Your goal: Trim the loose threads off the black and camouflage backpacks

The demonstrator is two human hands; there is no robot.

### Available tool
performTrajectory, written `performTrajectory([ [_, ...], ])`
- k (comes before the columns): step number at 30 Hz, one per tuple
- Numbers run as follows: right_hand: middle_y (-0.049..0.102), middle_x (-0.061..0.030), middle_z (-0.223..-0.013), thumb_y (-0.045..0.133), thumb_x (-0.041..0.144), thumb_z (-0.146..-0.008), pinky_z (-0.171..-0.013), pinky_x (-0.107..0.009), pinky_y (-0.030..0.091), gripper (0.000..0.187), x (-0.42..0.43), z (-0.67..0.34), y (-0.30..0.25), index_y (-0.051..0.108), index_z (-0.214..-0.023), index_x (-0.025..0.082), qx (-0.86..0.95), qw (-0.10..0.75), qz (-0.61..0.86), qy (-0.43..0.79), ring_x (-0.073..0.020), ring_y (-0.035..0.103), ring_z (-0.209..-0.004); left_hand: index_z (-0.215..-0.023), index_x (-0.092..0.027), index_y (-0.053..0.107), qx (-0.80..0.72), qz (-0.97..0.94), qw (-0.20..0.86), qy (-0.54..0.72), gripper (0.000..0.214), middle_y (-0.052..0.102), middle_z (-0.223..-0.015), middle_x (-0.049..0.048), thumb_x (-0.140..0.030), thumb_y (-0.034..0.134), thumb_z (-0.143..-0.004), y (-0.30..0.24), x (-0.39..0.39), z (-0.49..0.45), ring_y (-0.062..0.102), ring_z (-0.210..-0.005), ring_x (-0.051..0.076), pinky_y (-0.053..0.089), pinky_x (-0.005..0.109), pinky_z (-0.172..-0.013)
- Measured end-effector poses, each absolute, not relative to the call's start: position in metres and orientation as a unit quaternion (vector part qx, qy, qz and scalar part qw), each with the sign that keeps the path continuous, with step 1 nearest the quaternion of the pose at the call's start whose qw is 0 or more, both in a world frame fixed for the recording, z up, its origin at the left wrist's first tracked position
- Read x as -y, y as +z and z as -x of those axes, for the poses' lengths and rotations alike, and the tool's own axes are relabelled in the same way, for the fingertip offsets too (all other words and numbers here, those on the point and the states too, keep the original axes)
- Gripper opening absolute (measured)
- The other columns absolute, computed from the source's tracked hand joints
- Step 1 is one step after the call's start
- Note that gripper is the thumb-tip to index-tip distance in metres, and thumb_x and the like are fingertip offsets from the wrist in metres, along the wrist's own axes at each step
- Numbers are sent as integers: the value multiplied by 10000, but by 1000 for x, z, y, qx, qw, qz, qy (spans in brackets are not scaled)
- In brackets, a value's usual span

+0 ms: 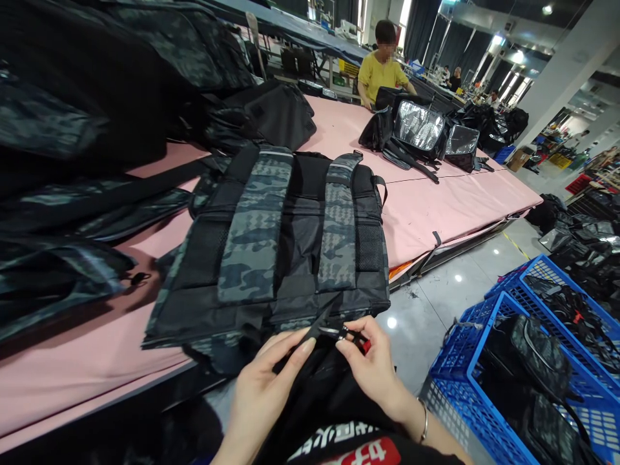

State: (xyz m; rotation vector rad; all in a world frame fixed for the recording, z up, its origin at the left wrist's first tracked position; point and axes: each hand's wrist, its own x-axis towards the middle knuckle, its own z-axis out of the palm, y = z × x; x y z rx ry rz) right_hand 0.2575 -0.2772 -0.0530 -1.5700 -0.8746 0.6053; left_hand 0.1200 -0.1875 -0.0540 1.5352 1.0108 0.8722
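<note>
A black backpack [281, 245] with grey camouflage shoulder straps lies back-up on the pink table [436, 200], its lower edge hanging over the near side. My left hand [268, 381] pinches a thin black strap [317, 326] that comes off the bag's bottom edge. Just to its right, my right hand [372, 365] is closed on a small black buckle [351, 334] at the strap's end. Both hands sit close together below the bag, over black fabric in my lap.
Piles of black and camouflage bags [72, 129] crowd the left of the table. A person in a yellow shirt [380, 71] works at the far end beside silver-lined bags [421, 126]. Blue plastic crates [527, 349] holding bags stand on the floor at right.
</note>
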Motion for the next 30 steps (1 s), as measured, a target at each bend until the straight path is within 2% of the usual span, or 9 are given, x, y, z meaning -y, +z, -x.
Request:
performTrajectory([
  [5, 656, -10, -798, 615, 239, -780, -699, -277, 466, 74, 277, -259, -53, 631, -845, 209, 409, 558, 690, 212, -162, 601, -745, -819, -246, 733, -418, -661, 502, 369, 329, 689, -874, 41, -539, 672, -682, -49, 190, -119, 637, -838, 211, 500, 351, -877],
  [9, 652, -13, -816, 626, 242, -771, -670, -269, 476, 127, 276, -258, -53, 632, -893, 207, 400, 563, 689, 220, -157, 606, -732, -816, -238, 726, -412, -675, 489, 369, 334, 693, -868, 43, -543, 655, -697, -50, 192, -118, 636, -816, 209, 510, 348, -852],
  [12, 664, -17, -814, 624, 240, -771, -697, -279, 472, 84, 274, -260, -49, 645, -848, 210, 428, 548, 687, 209, -167, 614, -760, -814, -242, 719, -410, -696, 455, 374, 334, 693, -851, 34, -549, 636, -712, -52, 192, -117, 635, -795, 201, 510, 333, -823],
  [16, 664, -6, -814, 610, 244, -767, -718, -280, 470, 85, 271, -263, -46, 621, -844, 210, 382, 574, 673, 268, -164, 612, -761, -878, -243, 683, -409, -747, 371, 370, 331, 677, -795, 5, -538, 620, -743, -51, 193, -112, 600, -663, 162, 492, 283, -669],
  [20, 620, 16, -818, 623, 235, -728, -709, -249, 449, 196, 265, -261, -45, 606, -921, 211, 354, 579, 661, 321, -140, 577, -754, -770, -215, 609, -372, -806, 239, 393, 226, 633, -683, -12, -437, 581, -807, -44, 194, -113, 557, -584, 141, 439, 270, -603],
  [22, 594, 31, -757, 646, 251, -701, -675, -242, 425, 176, 260, -257, -44, 616, -867, 204, 361, 560, 665, 337, -131, 544, -706, -689, -208, 571, -328, -836, 151, 414, 180, 616, -645, -13, -302, 540, -839, -40, 195, -117, 563, -581, 133, 411, 265, -591],
  [24, 534, 48, -648, 659, 291, -693, -612, -238, 383, 120, 253, -253, -45, 596, -709, 189, 374, 538, 672, 346, -117, 483, -630, -634, -199, 549, -283, -856, 73, 426, 213, 609, -632, -10, -177, 506, -841, -37, 197, -120, 566, -575, 121, 388, 258, -578],
  [26, 441, 58, -557, 650, 328, -701, -551, -236, 323, 240, 245, -249, -47, 518, -564, 181, 379, 529, 678, 342, -100, 401, -571, -625, -193, 553, -257, -869, 35, 422, 232, 601, -630, -7, -120, 496, -838, -36, 198, -121, 554, -562, 112, 379, 252, -565],
  [30, 299, 84, -493, 655, 405, -694, -442, -219, 207, 330, 234, -243, -50, 440, -558, 195, 293, 600, 614, 422, -67, 253, -465, -733, -196, 595, -267, -860, 116, 420, 138, 625, -713, 11, -179, 524, -850, -44, 200, -116, 586, -653, 133, 442, 250, -630],
])
